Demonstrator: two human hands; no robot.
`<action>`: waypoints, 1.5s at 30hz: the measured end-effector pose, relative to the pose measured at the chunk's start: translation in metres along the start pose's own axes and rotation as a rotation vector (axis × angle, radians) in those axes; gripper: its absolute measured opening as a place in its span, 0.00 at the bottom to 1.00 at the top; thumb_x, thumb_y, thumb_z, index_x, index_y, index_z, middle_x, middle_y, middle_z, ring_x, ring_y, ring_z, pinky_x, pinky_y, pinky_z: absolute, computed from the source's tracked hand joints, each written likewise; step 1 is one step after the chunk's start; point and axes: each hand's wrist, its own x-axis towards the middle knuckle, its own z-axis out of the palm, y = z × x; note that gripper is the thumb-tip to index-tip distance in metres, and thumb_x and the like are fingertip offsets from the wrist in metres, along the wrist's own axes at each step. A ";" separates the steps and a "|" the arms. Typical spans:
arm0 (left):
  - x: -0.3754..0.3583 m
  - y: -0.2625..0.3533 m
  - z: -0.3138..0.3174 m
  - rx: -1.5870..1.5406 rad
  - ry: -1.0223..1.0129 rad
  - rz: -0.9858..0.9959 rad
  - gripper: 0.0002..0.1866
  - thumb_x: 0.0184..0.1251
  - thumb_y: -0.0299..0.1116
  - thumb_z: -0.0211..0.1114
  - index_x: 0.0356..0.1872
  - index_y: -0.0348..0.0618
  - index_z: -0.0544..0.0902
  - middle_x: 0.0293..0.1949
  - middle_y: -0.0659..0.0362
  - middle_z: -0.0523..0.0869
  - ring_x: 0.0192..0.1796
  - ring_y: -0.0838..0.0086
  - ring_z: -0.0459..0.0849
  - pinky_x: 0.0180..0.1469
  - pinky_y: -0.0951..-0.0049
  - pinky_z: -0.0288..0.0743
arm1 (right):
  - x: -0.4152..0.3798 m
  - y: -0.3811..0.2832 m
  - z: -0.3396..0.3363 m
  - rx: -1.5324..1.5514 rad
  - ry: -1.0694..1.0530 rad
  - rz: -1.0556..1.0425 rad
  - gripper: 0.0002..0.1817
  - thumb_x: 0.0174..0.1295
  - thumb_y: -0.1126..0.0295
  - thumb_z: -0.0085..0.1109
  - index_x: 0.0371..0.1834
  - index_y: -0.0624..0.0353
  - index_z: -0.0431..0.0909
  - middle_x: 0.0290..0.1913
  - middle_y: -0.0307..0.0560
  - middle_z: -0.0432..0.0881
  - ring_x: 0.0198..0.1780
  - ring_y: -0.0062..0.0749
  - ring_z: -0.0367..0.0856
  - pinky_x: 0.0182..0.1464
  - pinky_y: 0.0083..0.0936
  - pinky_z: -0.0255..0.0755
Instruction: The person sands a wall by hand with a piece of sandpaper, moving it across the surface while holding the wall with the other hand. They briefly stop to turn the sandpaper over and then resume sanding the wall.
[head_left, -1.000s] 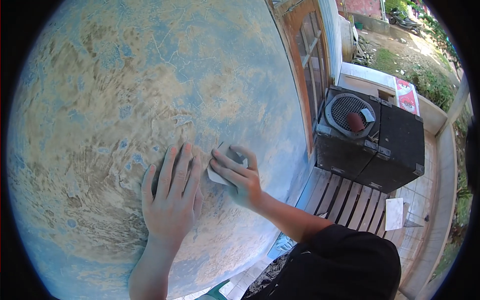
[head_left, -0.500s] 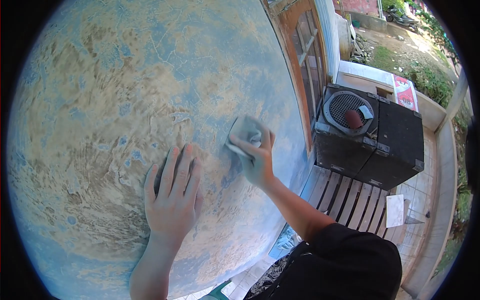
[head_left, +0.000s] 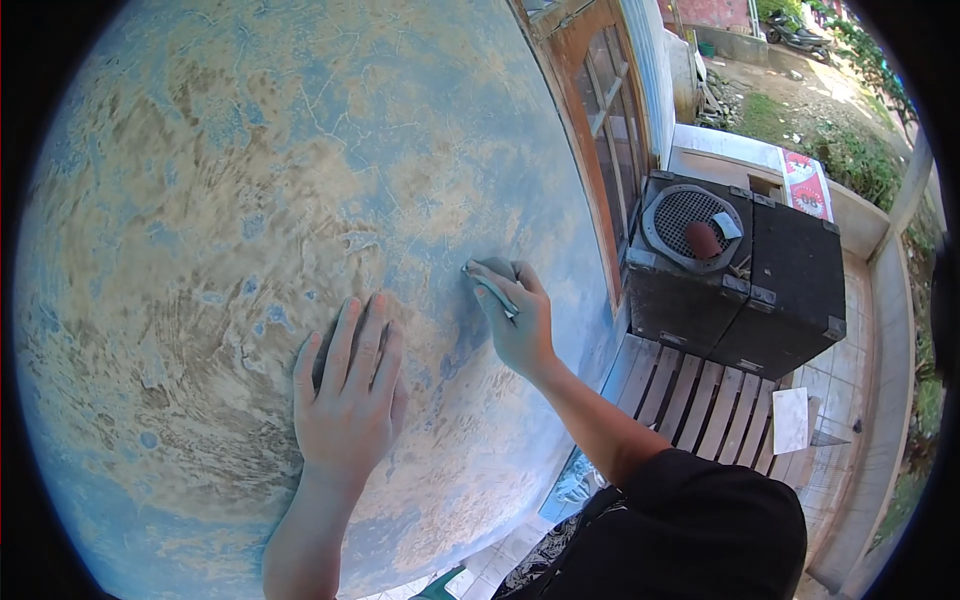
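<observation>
Sanding stroke in progress: your left hand (head_left: 345,400) lies flat and spread on the patchy blue wall (head_left: 250,180), bracing, while your right hand (head_left: 520,325), beside it toward the window frame (head_left: 600,130), pinches folded sandpaper (head_left: 490,280) against the paint; the next pass probably calls for steady pressure.

right hand (head_left: 520,325) pressing sandpaper (head_left: 492,282) — wall (head_left: 250,150)

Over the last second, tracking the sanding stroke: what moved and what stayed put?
The right hand, keeping its grip on the folded grey sandpaper sheet, slid up and to the right across the worn blue-and-tan plaster wall. The left hand stayed flat on the wall; the black speaker box did not move.
</observation>
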 end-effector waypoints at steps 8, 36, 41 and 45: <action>0.001 0.001 0.000 -0.003 0.004 -0.001 0.18 0.62 0.35 0.65 0.55 0.53 0.86 0.73 0.62 0.79 0.76 0.67 0.73 0.75 0.54 0.60 | -0.013 0.010 0.016 -0.302 0.047 -0.385 0.20 0.60 0.72 0.74 0.58 0.51 0.89 0.38 0.45 0.76 0.37 0.38 0.77 0.39 0.33 0.75; 0.002 0.002 -0.001 -0.053 0.011 -0.012 0.16 0.63 0.33 0.65 0.53 0.51 0.86 0.72 0.62 0.79 0.76 0.67 0.74 0.74 0.54 0.61 | 0.016 0.020 0.028 -0.147 0.148 -0.431 0.13 0.67 0.76 0.67 0.53 0.66 0.88 0.36 0.54 0.91 0.24 0.36 0.85 0.28 0.27 0.75; -0.001 0.001 -0.001 -0.062 0.016 0.000 0.16 0.62 0.33 0.65 0.52 0.51 0.85 0.72 0.62 0.80 0.76 0.67 0.74 0.74 0.54 0.62 | -0.005 0.000 0.037 -0.142 0.093 -0.421 0.13 0.67 0.75 0.67 0.53 0.66 0.88 0.35 0.54 0.90 0.22 0.34 0.82 0.25 0.27 0.73; -0.002 0.000 -0.003 -0.073 -0.002 0.002 0.16 0.62 0.33 0.65 0.52 0.50 0.85 0.71 0.61 0.80 0.75 0.67 0.74 0.74 0.54 0.62 | 0.022 0.010 0.029 -0.133 0.162 -0.528 0.11 0.68 0.74 0.67 0.50 0.67 0.89 0.31 0.55 0.89 0.17 0.34 0.78 0.21 0.27 0.69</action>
